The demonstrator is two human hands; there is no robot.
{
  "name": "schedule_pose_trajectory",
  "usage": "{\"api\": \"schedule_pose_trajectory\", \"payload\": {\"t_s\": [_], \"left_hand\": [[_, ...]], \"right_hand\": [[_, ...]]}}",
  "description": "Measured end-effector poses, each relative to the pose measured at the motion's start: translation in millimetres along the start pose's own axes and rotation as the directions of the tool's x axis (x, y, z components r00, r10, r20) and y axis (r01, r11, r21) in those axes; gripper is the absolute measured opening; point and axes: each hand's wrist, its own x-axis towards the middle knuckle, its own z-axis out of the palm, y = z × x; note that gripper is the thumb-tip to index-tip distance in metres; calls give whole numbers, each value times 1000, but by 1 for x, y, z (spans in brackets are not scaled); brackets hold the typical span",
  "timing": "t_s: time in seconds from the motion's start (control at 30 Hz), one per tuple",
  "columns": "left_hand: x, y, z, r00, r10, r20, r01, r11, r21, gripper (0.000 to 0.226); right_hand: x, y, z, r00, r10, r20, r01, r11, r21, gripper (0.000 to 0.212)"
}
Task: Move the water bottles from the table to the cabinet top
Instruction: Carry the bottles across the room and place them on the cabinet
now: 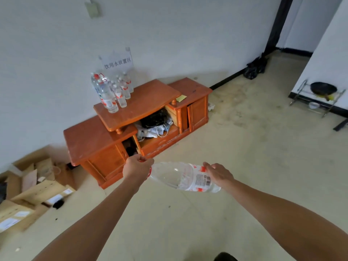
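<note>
I hold a large clear water bottle (180, 177) lying sideways in the air above the floor, in front of the orange wooden cabinet (135, 121). My left hand (137, 167) grips its red-capped neck end. My right hand (219, 174) holds the base end by the white and red label. Several smaller and larger clear bottles (112, 91) with red caps stand together at the back left of the cabinet's raised top shelf, under a paper sign (117, 62) on the wall.
The cabinet's open middle holds a dark bag and clutter (154, 123). Flattened cardboard boxes (32, 189) lie on the floor at left. A black bag (256, 67) sits by the far wall, and a metal rack with a pan (320, 95) stands at right.
</note>
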Motion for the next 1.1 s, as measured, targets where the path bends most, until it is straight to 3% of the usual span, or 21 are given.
{"api": "schedule_pose_trajectory", "payload": {"t_s": [0.3,0.7,0.93,1.1], "left_hand": [[202,70,19,1000,25,-14,-24,999,47,14],[473,159,-16,963,-64,-260,54,998,-45,12],[630,172,-25,969,-94,-227,80,994,-69,15],[746,194,-26,981,-87,-176,74,994,-81,16]], "right_hand": [[175,-125,-5,1000,-11,23,11,1000,19,62],[402,-373,-6,975,-151,166,148,989,30,64],[520,-472,34,969,-111,220,79,986,150,63],[600,-540,41,974,-61,219,29,989,145,62]]}}
